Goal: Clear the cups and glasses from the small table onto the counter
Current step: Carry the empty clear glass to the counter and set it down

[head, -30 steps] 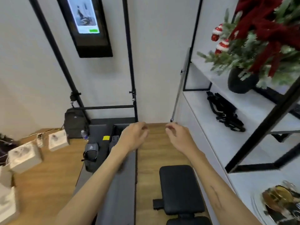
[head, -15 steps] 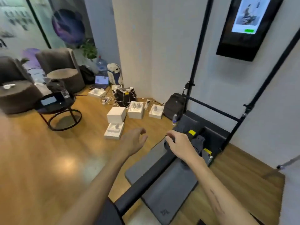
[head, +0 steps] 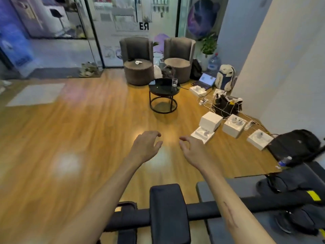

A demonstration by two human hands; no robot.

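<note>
A small round black table (head: 159, 88) stands across the wooden floor, in front of two grey armchairs. One clear glass (head: 174, 82) is upright near the table's right edge. My left hand (head: 145, 147) and my right hand (head: 191, 149) are stretched out in front of me, far short of the table. Both hold nothing and their fingers are loosely curled and apart. No counter is in view.
White boxes (head: 210, 121) and cables lie on the floor to the right, by a black bag (head: 226, 104) and a laptop (head: 205, 81). A black padded bench (head: 168, 212) and grey mat are right below me. Bare wooden floor spreads to the left.
My view has swung left, from the wall and shelf to the open room with the small table. Both hands stay held out, empty.
</note>
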